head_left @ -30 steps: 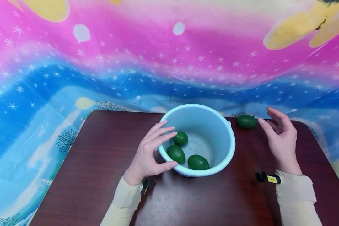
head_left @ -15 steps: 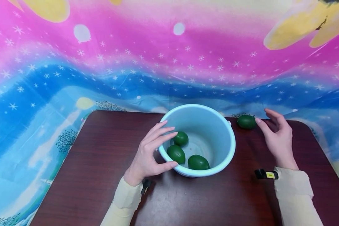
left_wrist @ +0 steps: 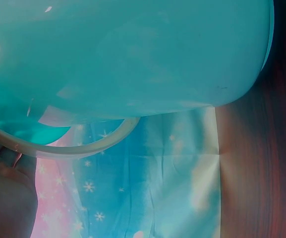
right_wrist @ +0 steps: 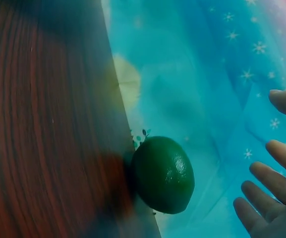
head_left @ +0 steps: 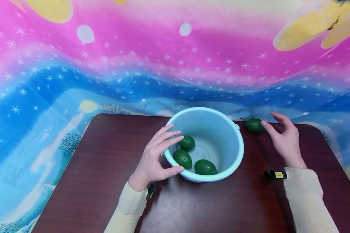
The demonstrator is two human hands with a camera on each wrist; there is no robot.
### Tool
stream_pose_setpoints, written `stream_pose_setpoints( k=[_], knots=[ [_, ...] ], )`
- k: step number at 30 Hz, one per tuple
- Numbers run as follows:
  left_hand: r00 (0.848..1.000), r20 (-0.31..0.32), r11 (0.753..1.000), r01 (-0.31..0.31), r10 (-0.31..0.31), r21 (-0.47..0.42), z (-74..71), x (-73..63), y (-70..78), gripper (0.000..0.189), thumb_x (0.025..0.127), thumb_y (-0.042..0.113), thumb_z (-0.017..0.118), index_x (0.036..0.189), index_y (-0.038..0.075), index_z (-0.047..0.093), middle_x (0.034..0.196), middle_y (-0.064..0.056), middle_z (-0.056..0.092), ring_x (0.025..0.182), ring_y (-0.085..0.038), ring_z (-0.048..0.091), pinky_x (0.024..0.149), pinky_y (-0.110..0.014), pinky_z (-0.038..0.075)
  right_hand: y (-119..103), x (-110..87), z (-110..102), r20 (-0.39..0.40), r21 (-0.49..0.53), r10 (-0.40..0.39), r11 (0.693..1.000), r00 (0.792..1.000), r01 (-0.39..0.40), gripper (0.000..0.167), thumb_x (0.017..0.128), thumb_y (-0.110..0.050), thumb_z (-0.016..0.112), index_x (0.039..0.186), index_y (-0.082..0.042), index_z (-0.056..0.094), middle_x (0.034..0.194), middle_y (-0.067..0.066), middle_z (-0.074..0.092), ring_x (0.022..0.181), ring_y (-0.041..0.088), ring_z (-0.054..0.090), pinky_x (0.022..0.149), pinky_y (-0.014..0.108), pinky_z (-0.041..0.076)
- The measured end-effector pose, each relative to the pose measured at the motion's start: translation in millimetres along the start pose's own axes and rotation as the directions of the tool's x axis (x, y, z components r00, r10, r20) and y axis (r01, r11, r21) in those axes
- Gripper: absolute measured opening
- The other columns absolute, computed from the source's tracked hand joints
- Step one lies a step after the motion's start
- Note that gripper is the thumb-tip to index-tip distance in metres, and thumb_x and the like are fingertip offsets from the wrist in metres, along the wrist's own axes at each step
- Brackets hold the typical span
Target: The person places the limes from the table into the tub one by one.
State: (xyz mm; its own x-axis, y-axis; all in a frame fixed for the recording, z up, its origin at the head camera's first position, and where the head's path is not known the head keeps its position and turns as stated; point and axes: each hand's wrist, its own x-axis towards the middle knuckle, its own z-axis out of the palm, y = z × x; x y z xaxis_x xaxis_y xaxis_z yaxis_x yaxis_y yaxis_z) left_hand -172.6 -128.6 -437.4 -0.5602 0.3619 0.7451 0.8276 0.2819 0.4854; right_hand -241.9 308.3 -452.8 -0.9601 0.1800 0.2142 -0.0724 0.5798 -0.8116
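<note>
A light blue bucket (head_left: pixel 213 127) stands on the table, and three smooth dark green oval fruits lie inside it, one fruit (head_left: pixel 205 167) at the front. My left hand (head_left: pixel 153 158) holds the bucket's left side, thumb on the front rim and fingers reaching over the edge. In the left wrist view the bucket wall (left_wrist: pixel 147 54) fills the upper part, with its pale handle (left_wrist: pixel 78 150) below. One more green fruit (head_left: pixel 254 125) lies near the table's back edge. My right hand (head_left: pixel 287 140) hovers just right of it; the right wrist view shows spread fingers (right_wrist: pixel 274 183) apart from this fruit (right_wrist: pixel 163 174).
The dark wood-grain table (head_left: pixel 105 181) has rounded back corners. A pink and blue printed cloth (head_left: pixel 134 58) hangs right behind its back edge. Black wrist cameras sit on both sleeves.
My right hand has moved a little left, closer to the fruit at the back of the table. The left hand, bucket and fruits inside it have stayed in place.
</note>
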Motion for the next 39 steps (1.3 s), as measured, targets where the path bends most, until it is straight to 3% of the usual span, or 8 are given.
stream_pose_setpoints(
  k=[5, 8, 11, 27, 39],
  knots=[
    [1.000, 0.000, 1.000, 0.001, -0.001, 0.003, 0.0, 0.2, 0.1, 0.069, 0.087, 0.055, 0.073, 0.134, 0.005, 0.066, 0.138, -0.010, 0.060, 0.137, -0.044, 0.043, 0.116, -0.056, 0.029, 4, 8.6, -2, 0.027, -0.039, 0.000, 0.999, 1.000, 0.001, 0.061, 0.099, -0.041, 0.066, 0.154, -0.022, 0.048, 0.158, 0.001, 0.041, 0.143, 0.027, 0.039, 0.111, 0.049, 0.039],
    [1.000, 0.001, 1.000, 0.003, -0.003, 0.003, 0.1, 0.3, 0.1, 0.070, 0.087, 0.056, 0.072, 0.134, 0.005, 0.066, 0.138, -0.010, 0.060, 0.137, -0.044, 0.043, 0.117, -0.056, 0.029, 6, 12.3, -2, 0.050, -0.058, -0.005, 0.998, 0.999, 0.008, 0.063, 0.099, -0.041, 0.065, 0.155, -0.016, 0.046, 0.159, 0.005, 0.039, 0.145, 0.032, 0.034, 0.110, 0.064, 0.033],
    [1.000, 0.002, 1.000, 0.004, -0.004, 0.002, 0.2, 0.4, 0.0, 0.070, 0.087, 0.057, 0.072, 0.133, 0.004, 0.067, 0.139, -0.010, 0.060, 0.138, -0.043, 0.043, 0.116, -0.056, 0.029, 9, 15.3, -2, 0.086, -0.077, -0.008, 0.997, 0.996, 0.014, 0.065, 0.100, -0.042, 0.064, 0.155, -0.015, 0.045, 0.160, 0.010, 0.038, 0.145, 0.036, 0.033, 0.107, 0.069, 0.033],
    [1.000, 0.001, 1.000, 0.003, -0.003, 0.001, -0.4, 0.8, 0.1, 0.070, 0.087, 0.057, 0.072, 0.134, 0.005, 0.066, 0.139, -0.010, 0.060, 0.137, -0.043, 0.043, 0.116, -0.056, 0.030, 23, 28.6, 2, 0.241, -0.146, -0.018, 0.988, 0.970, 0.054, 0.072, 0.099, -0.047, 0.064, 0.156, -0.010, 0.042, 0.160, 0.018, 0.033, 0.144, 0.045, 0.030, 0.102, 0.075, 0.033],
    [1.000, 0.001, 1.000, 0.006, -0.006, -0.002, -0.1, 0.6, -0.1, 0.069, 0.085, 0.053, 0.075, 0.133, 0.004, 0.067, 0.139, -0.010, 0.060, 0.137, -0.044, 0.043, 0.116, -0.056, 0.030, 34, 42.6, 8, 0.308, -0.154, -0.039, 0.984, 0.951, 0.090, 0.074, 0.097, -0.044, 0.070, 0.156, -0.008, 0.042, 0.156, 0.023, 0.038, 0.136, 0.051, 0.038, 0.100, 0.073, 0.036]
  ],
)
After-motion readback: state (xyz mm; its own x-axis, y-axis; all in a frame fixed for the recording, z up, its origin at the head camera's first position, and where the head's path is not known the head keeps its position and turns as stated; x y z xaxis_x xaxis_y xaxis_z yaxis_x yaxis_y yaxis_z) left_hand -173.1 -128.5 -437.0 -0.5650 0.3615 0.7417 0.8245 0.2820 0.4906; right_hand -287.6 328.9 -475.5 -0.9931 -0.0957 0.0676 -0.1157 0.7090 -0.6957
